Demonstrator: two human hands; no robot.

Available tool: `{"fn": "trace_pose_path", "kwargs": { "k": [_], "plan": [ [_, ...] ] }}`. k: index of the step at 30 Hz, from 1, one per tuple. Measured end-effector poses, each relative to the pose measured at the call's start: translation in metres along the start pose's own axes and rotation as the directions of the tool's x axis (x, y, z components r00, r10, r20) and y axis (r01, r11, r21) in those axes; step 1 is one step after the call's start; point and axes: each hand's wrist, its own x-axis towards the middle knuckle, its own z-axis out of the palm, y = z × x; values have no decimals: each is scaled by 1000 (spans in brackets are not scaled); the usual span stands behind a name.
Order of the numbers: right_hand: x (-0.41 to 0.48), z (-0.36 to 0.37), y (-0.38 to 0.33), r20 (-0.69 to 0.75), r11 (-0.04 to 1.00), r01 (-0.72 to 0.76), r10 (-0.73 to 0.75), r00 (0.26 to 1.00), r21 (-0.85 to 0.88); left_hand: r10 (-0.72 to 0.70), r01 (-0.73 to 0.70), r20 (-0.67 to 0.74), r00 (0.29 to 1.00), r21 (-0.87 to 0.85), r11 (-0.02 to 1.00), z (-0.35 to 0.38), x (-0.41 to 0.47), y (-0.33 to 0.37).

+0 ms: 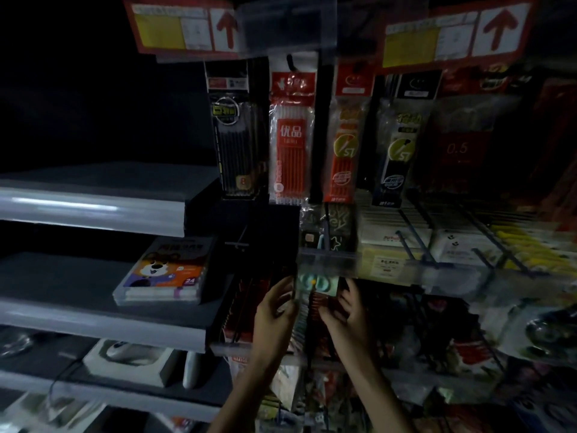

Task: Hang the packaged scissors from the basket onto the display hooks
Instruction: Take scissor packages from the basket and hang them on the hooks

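A clear packet of scissors with pale green handles [316, 284] is held up between both hands, just under a clear price strip [327, 261] in the middle of the display. My left hand [276, 310] grips the packet's left edge. My right hand [345, 310] has its fingers curled at the packet's right lower side, over a row of red-backed packets on a dark hook [312, 310]. The basket is out of view. The scene is dim and blurred.
Pen refill packets [292, 135] hang above on hooks under red arrow tags [184, 26]. Grey shelves [93, 210] jut out at left, one carrying a marker box [165, 273]. Dark hook rods [415, 235] stick out at right over white and yellow packets.
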Motion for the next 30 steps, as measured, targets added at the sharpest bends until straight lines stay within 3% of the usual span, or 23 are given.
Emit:
{"fn": "trace_pose_path", "kwargs": {
  "k": [5,8,12,16,19,23,30],
  "plan": [
    [-35,-1,3,-66,992,81,-87,994,-98,3,-3,-16,1000,36,999,-22,-32,16],
    [-67,4,4,-36,992,92,-96,995,-89,-5,10,-58,998,99,995,-51,-65,24],
    [-99,27,4,184,972,118,-80,980,-202,3,34,-166,986,218,975,-101,-117,30],
    [-117,73,12,416,952,170,-51,908,-255,-5,130,-338,941,348,928,-163,-167,21],
    [-137,117,17,576,943,207,-20,817,-261,-12,236,-437,900,463,855,-212,-208,14],
    [-173,181,35,764,900,328,10,645,-288,-36,392,-540,841,561,729,-269,-267,7],
    [-254,316,53,972,753,628,67,224,-196,-70,643,-749,659,512,570,-368,-370,-4]
  ]
}}
